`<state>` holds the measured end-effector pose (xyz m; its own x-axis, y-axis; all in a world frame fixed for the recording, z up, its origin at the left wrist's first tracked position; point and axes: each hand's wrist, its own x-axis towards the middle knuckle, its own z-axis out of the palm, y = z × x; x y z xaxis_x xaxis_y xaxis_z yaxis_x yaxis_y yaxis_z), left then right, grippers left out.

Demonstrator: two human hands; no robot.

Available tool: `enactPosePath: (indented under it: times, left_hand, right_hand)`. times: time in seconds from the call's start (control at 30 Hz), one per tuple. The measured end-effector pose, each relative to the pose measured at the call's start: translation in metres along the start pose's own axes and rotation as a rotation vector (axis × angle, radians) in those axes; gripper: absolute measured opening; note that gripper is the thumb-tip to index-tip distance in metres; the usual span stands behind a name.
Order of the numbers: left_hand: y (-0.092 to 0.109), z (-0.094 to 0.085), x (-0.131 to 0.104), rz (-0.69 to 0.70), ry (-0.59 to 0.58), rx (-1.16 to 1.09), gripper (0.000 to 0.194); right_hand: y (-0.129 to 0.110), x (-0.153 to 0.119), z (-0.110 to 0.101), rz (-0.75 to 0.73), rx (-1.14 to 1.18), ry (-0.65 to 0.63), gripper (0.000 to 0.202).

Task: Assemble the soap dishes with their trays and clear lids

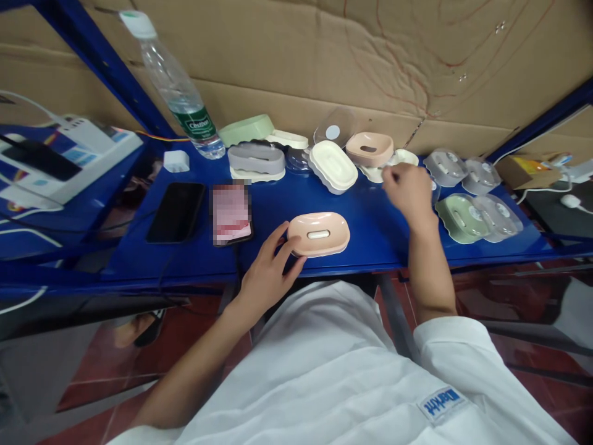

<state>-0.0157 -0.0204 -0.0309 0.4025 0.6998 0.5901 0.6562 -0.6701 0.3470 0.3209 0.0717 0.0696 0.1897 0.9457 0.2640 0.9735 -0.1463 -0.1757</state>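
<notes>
A peach oval soap dish (324,225), a pale piece showing in its centre slot, rests near the front edge of the blue table. My left hand (273,266) grips its left end, thumb at the near side and fingers on the rim. My right hand (410,191) is off to the right with curled fingers, close to a cream piece (405,156) at the back; what it holds, if anything, is hidden. Behind are a cream tray (333,165), another peach dish (369,148) and a clear lid (332,128).
At back left lie a grey dish (257,161) and a green one (248,128), beside a water bottle (185,102). Two phones, one black (176,212) and one with a lit screen (231,213), lie left. Several lidded dishes (463,217) stand right. A power strip (92,161) is far left.
</notes>
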Motion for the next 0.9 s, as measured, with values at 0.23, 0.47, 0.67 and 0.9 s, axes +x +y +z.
enactPosePath:
  times: [0.23,0.47,0.67,0.9]
  left_hand:
    - [-0.002,0.0,0.001,0.036,0.003,0.011,0.039]
    - [-0.001,0.0,0.001,0.035,-0.012,0.024,0.041]
    - [-0.001,0.0,0.001,0.036,-0.009,0.02,0.041]
    - [0.001,0.0,0.001,0.022,-0.023,0.014,0.039]
  right_hand:
    - [0.04,0.008,-0.012,0.351,-0.178,-0.251,0.06]
    - [0.016,-0.057,-0.002,0.231,-0.127,-0.111,0.065]
    - [0.027,-0.093,0.002,-0.071,-0.036,-0.107,0.051]
    - [0.038,-0.122,0.011,-0.116,0.093,-0.149,0.082]
